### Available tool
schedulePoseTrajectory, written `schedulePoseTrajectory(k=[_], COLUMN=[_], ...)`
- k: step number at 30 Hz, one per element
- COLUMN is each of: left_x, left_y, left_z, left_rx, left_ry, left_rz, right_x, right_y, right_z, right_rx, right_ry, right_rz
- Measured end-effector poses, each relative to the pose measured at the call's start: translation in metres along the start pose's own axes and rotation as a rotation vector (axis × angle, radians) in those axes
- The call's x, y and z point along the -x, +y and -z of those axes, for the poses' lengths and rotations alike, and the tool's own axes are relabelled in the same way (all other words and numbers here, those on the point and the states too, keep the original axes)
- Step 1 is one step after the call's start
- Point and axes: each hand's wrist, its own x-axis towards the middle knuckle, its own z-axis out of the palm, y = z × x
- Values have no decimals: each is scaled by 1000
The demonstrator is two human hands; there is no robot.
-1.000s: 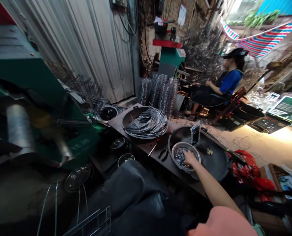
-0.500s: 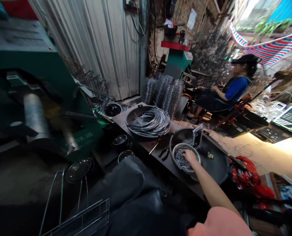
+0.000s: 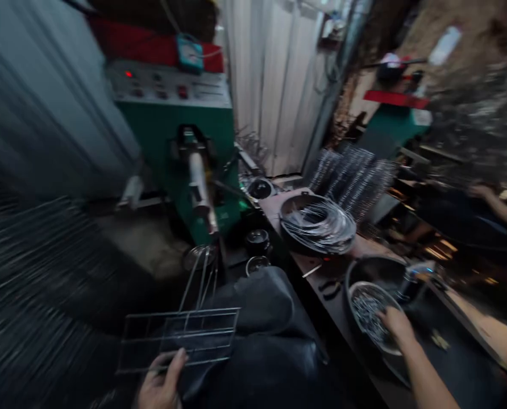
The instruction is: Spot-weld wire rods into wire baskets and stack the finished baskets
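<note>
My left hand (image 3: 163,378) is closed on the near edge of a wire rack (image 3: 185,329), thumb upward, low in the view. Long wire prongs run from the rack toward the welding machine's electrode (image 3: 199,193). To the right, my right hand (image 3: 396,326) reaches into a round bowl (image 3: 394,346) of short metal pins (image 3: 366,309). Its fingers are bunched at the pins; motion blur hides what they pinch. The bowl sits inside a wide dark pan (image 3: 424,324).
A pan holding a coil of cut wires (image 3: 317,224) stands on the bench beyond pliers (image 3: 330,289). Stacked wire rings (image 3: 347,176) rise behind it. The green machine (image 3: 151,130) has a lit red light. At far right, a person's arm (image 3: 496,204) shows.
My view has swung left, so the bench and pans sit farther right. My left hand and more of the rack have come into view. My right hand is still at the bowl.
</note>
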Motion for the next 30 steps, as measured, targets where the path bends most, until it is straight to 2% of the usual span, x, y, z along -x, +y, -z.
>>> schedulePoseTrajectory(k=[2, 5, 7, 8, 10, 12, 14, 16, 17, 19, 22, 25, 30], left_x=[1, 5, 9, 11, 13, 13, 11, 9, 8, 5, 1, -3, -11], left_y=[5, 10, 11, 11, 11, 12, 14, 14, 15, 15, 17, 21, 34], left_z=[-2, -1, 1, 2, 4, 5, 4, 2, 0, -3, -6, -9, -12], left_rx=[130, 187, 183, 179, 161, 142, 122, 97, 78, 46, 32, 40, 21], left_ry=[-19, -24, -28, -32, -49, -93, -155, -203, -215, -220, -220, -243, -256], left_rz=[-1, -40, -50, -56, -70, -84, -102, -130, -151, -198, -231, -194, -137], right_x=[-17, -41, -42, -36, -15, 16, 47, 72, 81, 92, 99, 101, 99], right_y=[14, 28, 19, 6, -39, -105, -179, -249, -279, -328, -370, -388, -402], right_z=[-7, -8, 8, 22, 55, 88, 113, 125, 128, 127, 124, 122, 119], right_rx=[-36, -55, -103, -147, -263, -452, -623, -720, -760, -846, -1018, -1145, -1238], right_ry=[-41, -74, -4, 61, 157, 196, 136, 7, -43, -127, -313, -475, -525], right_rz=[-13, 1, 32, 73, 195, 453, 764, 1004, 1082, 1138, 1132, 1120, 1073])
